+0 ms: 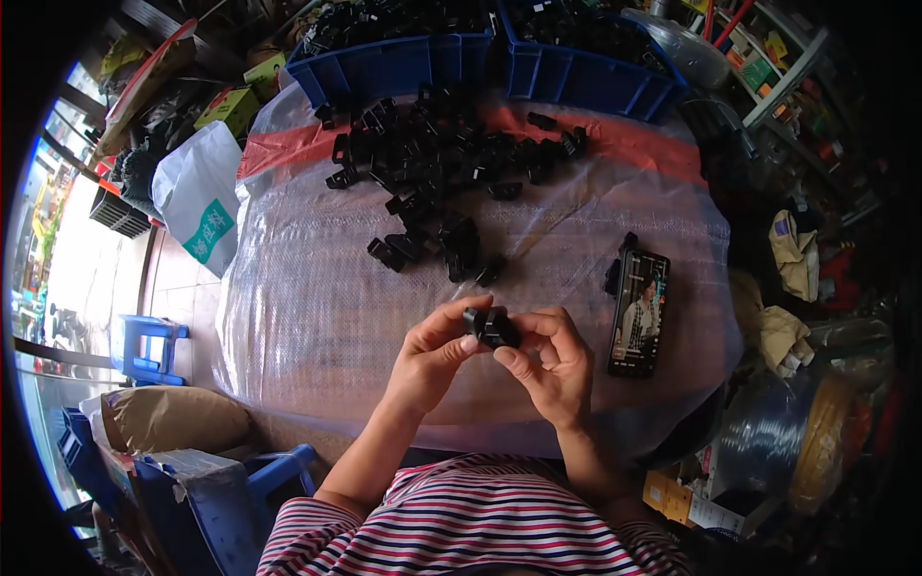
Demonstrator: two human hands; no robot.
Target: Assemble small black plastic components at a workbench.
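Between my two hands, above the near half of the covered table (317, 317), is a small black plastic part (497, 329). My left hand (434, 348) pinches its left side between thumb and fingertips. On the other side, my right hand (547, 363) grips it with thumb and bent fingers. Whether it is one piece or two fitted together, I cannot tell. Just beyond my hands lies a loose heap of similar black plastic parts (461, 245), spreading back toward the far edge.
Two blue plastic crates (399, 72) full of black parts stand along the far edge. A phone (639, 312) showing a video leans at the right. A white sack (197, 192) hangs by the left edge. Blue stools (154, 346) stand at the left, and a clear coil (759, 442) lies lower right.
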